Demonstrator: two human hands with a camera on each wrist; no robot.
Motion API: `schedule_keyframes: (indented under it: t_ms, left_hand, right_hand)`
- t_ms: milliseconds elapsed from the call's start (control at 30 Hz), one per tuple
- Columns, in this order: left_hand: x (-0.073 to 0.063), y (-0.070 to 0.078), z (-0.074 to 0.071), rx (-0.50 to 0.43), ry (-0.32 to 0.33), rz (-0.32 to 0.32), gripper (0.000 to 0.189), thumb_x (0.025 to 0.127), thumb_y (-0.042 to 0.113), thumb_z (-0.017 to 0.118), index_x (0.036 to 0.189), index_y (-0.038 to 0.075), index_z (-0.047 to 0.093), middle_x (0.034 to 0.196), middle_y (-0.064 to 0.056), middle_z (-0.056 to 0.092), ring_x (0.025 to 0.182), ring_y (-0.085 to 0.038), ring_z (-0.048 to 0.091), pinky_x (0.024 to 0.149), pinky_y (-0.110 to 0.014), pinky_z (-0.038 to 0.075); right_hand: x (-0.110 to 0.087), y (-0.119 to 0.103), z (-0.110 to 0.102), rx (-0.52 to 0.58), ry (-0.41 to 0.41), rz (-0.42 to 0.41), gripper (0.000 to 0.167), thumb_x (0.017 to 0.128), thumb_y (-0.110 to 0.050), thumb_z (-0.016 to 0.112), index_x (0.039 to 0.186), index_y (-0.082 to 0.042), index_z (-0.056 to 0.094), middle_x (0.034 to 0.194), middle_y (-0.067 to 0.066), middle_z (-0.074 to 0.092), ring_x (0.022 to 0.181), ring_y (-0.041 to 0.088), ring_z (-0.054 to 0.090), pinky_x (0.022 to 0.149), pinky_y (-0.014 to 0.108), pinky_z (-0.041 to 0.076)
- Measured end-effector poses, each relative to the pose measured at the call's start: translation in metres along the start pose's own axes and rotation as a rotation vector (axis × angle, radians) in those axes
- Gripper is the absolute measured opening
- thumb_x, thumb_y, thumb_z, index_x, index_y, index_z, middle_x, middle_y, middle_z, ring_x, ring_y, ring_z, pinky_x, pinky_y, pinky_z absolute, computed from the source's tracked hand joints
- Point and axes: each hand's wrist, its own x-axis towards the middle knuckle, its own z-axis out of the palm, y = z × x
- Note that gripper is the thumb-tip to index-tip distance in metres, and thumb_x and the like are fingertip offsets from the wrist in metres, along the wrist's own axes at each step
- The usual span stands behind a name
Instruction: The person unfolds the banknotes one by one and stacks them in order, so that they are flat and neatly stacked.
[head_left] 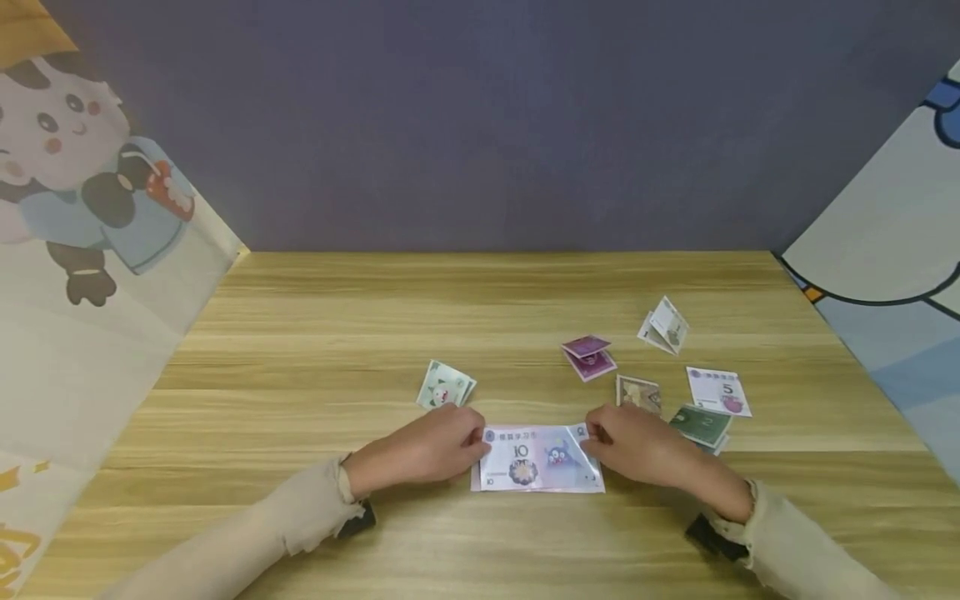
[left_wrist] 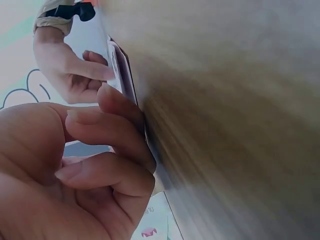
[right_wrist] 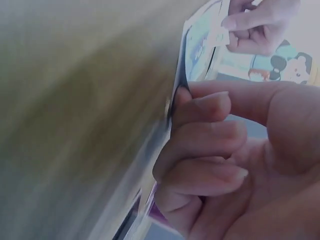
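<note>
A pale purple play banknote (head_left: 542, 457) marked 10 lies flat near the front middle of the table in the head view. A second paper edge peeks out at its left side. My left hand (head_left: 427, 446) pinches the note's left end between thumb and fingers. At the right end, my right hand (head_left: 648, 446) pinches the note's upper corner. In the right wrist view, the note (right_wrist: 197, 47) bends up slightly off the table beside the right hand's thumb (right_wrist: 240, 95). Layered paper edges (left_wrist: 122, 70) show between both hands in the left wrist view.
Folded play notes lie around: a green-white one (head_left: 446, 386) beyond the left hand, a purple one (head_left: 589, 358), a grey-white one (head_left: 664, 325), a brown one (head_left: 638, 393) and a dark green one (head_left: 702, 425). A 5 note (head_left: 718, 390) lies right. Walls enclose the wooden table (head_left: 337, 308).
</note>
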Motion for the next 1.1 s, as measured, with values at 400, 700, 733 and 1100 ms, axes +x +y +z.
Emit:
schedule_keyframes:
  t_ms: [400,700,733,1100]
  left_hand:
    - [0.0083,0.0032,-0.0047,-0.01,-0.043,-0.042,0.024,0.1,0.014,0.059,0.076,0.009,0.057,0.053,0.0,0.055,0.041,-0.008,0.045,0.038,-0.017,0.034]
    - [0.008,0.0025,-0.0044,-0.037,-0.037,-0.043,0.019,0.104,0.012,0.05,0.087,0.006,0.056,0.057,-0.002,0.055,0.041,-0.011,0.05,0.037,-0.022,0.043]
    - [0.0079,0.0026,-0.0044,-0.043,-0.039,-0.048,0.018,0.104,0.012,0.049,0.089,0.005,0.056,0.057,-0.003,0.056,0.04,-0.012,0.051,0.036,-0.024,0.044]
    - [0.0096,0.0037,-0.0025,-0.05,-0.036,-0.093,0.016,0.106,0.015,0.046,0.095,0.006,0.055,0.053,-0.006,0.057,0.035,-0.013,0.051,0.034,-0.03,0.048]
  right_hand:
    - [0.0075,0.0074,-0.0056,-0.007,0.007,0.018,0.026,0.096,-0.022,0.065,0.072,-0.016,0.055,0.058,-0.005,0.045,0.051,0.008,0.041,0.048,0.024,0.035]
    - [0.0067,0.0052,-0.0076,-0.032,0.016,0.019,0.026,0.095,-0.02,0.066,0.072,-0.017,0.056,0.058,-0.006,0.046,0.051,0.008,0.041,0.048,0.024,0.034]
    - [0.0066,0.0053,-0.0077,-0.032,0.016,0.015,0.026,0.095,-0.02,0.066,0.072,-0.017,0.056,0.058,-0.006,0.046,0.052,0.008,0.041,0.048,0.024,0.034]
    - [0.0053,0.0052,-0.0085,-0.041,0.03,-0.007,0.027,0.094,-0.02,0.067,0.07,-0.017,0.056,0.057,-0.007,0.045,0.05,0.007,0.04,0.047,0.023,0.034]
